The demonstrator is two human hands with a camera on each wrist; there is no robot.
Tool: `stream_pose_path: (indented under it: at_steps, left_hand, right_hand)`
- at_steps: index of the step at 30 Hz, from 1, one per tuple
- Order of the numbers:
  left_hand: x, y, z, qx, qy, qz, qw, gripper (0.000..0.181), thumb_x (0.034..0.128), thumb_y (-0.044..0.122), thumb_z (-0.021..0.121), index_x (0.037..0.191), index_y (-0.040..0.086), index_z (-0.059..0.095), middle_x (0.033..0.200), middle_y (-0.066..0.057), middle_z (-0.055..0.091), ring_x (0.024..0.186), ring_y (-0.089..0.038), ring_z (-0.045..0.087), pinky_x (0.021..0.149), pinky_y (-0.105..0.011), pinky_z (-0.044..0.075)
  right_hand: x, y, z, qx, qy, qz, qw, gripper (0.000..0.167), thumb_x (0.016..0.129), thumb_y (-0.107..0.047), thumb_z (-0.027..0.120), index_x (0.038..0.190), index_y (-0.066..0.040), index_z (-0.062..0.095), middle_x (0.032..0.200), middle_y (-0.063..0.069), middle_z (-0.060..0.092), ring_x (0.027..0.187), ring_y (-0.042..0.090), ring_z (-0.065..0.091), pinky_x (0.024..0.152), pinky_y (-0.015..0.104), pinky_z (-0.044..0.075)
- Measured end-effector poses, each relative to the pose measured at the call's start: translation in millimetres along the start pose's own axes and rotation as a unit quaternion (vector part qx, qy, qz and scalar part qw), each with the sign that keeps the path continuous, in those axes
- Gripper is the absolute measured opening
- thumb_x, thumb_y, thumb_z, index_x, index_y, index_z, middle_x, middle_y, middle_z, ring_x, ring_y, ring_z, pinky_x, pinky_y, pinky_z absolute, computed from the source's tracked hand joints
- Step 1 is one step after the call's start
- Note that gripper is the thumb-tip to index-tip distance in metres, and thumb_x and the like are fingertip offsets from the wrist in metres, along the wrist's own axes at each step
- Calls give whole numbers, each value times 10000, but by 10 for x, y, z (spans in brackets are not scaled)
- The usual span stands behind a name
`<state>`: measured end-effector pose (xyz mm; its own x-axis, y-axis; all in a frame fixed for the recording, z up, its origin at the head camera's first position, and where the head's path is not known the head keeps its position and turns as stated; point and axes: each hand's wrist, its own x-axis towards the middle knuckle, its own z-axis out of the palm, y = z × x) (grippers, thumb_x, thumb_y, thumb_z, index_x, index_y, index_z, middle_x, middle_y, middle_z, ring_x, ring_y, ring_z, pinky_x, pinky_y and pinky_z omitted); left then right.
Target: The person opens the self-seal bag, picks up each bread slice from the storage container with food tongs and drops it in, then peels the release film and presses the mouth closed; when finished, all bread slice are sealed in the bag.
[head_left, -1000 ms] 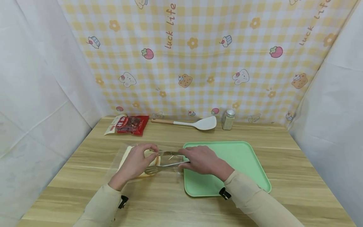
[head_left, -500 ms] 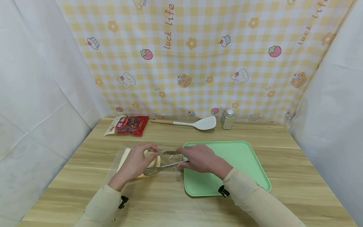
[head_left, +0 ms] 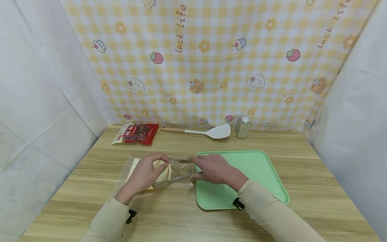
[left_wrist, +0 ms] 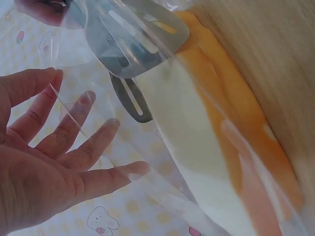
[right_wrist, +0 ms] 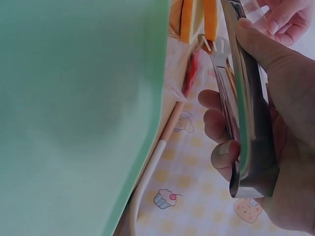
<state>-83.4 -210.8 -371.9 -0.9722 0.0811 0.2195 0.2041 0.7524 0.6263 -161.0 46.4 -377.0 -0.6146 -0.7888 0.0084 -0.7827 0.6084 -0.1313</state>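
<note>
Sliced bread with a brown crust (left_wrist: 197, 118) lies in a clear plastic bag (head_left: 181, 171) on the table's left side. Over the bag, my left hand (head_left: 145, 172) pinches the film's edge between thumb and index finger, its other fingers spread. My right hand (head_left: 213, 169) grips metal tongs (right_wrist: 253, 118) by their arms, above the green tray's left edge. The tongs' slotted ends (left_wrist: 135, 42) point left, spread apart at the bag's mouth, close to the bread. In the head view the left hand hides part of the bread. Whether the tongs touch it, I cannot tell.
A green tray (head_left: 242, 181) lies right of the bag. Along the back are a red food packet (head_left: 137, 133), a white spatula with a wooden handle (head_left: 219, 131) and a glass shaker jar (head_left: 243, 127). A checked cloth (head_left: 217, 67) hangs behind.
The tongs' ends have spread slightly wider, the near one shifting a little toward me. Both hands have stayed almost in place, the left one still pinching the bag.
</note>
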Motion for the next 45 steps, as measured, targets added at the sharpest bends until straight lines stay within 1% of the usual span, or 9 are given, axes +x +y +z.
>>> stream_pose_path:
  at_steps: [7,19,25,28,30,37,40,42,45]
  left_hand:
    - [14,-15,22,27,-35,-18,10000,82,1000,119,714,1062,130,766,1226,-86,762,1257,-368,671,1065,-588,521]
    - [20,-6,35,22,-192,-67,9998,85,1023,150,698,1075,157,765,1249,-82,756,1268,-368,665,1064,-599,519]
    - [31,-12,40,27,-217,-34,9998,80,1018,142,698,1064,148,763,1234,-83,761,1258,-366,671,1062,-596,519]
    - [35,-12,41,0,-249,-8,9997,81,1017,136,698,1066,138,762,1231,-84,760,1260,-372,667,1066,-604,514]
    - [39,-13,43,-8,-275,5,9996,85,1017,133,697,1072,129,763,1236,-90,758,1264,-379,664,1070,-610,511]
    - [51,-15,55,37,-358,-20,9993,100,1023,136,690,1090,120,763,1259,-103,754,1285,-399,653,1082,-625,502]
    - [67,-11,67,71,-414,-13,9991,101,1024,142,690,1086,118,766,1253,-103,757,1287,-403,651,1086,-626,499]
    - [78,-10,73,109,-461,-19,9989,107,1022,145,689,1088,114,769,1256,-109,756,1292,-408,646,1089,-625,496]
    - [95,-14,84,200,-536,-17,9984,111,1018,146,691,1090,111,767,1266,-121,751,1299,-411,642,1084,-620,501]
  right_hand:
    - [-55,34,-28,141,-106,126,9998,739,935,-600,732,1516,-185,538,1266,22,710,804,164,673,630,344,535]
    - [-396,192,-105,476,-161,443,9978,722,934,-541,765,1513,-171,544,1200,30,711,753,100,593,609,297,487]
    - [-683,319,-151,478,-152,921,9945,763,931,-565,758,1530,-148,537,1367,69,695,1027,233,726,781,421,601]
    - [-872,414,-171,518,70,1098,9926,776,936,-595,734,1538,-147,535,1437,95,670,1186,308,716,890,501,614]
    - [-1016,491,-193,567,308,1202,9907,775,943,-608,717,1533,-137,540,1433,112,674,1208,332,711,902,527,612]
    - [-1555,809,-253,911,1020,1986,9705,821,971,-546,719,1524,17,491,1349,252,686,1109,418,725,832,576,609]
    - [-1795,977,-268,978,1023,2509,9576,879,983,-537,709,1545,75,420,1314,307,677,905,325,738,753,534,606]
    - [-1967,1098,-266,1089,933,2904,9461,934,998,-556,678,1581,91,341,1111,291,711,728,251,670,653,463,563]
    - [-2214,1297,-250,1104,909,3381,9302,984,1031,-567,617,1600,136,229,1132,397,654,785,433,680,676,516,555]
